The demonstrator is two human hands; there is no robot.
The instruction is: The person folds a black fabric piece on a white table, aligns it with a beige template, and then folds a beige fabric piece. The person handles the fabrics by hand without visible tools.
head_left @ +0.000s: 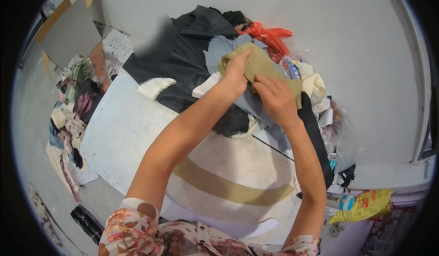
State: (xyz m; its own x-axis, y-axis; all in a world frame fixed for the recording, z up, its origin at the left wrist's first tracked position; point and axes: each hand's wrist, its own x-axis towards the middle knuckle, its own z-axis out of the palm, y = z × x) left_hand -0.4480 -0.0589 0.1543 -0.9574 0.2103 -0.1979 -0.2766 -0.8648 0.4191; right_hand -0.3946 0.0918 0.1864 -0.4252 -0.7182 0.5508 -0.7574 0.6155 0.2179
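A bunched piece of olive-green fabric (263, 64) is held up over the heap at the far side of the table. My left hand (236, 75) is closed on its left part, thumb along the top. Lower and to the right, my right hand (276, 101) grips the near edge with bent fingers. Grey-blue fabric (218, 48) lies beneath and behind it, on top of black cloth (192, 36). Between my forearms and body, a curved olive fabric strip (233, 187) lies flat on the white table (123, 128). A curved white piece (224, 224) sits nearer to me.
A red plastic bag (270, 38) rests behind the heap. Fabric scraps (75, 105) pile up left of the table, beside a grey cardboard box (71, 32). Clear plastic bags (340, 137) and a yellow bag (363, 205) are at the right. Off-white frayed cloth (157, 87) lies on the black cloth.
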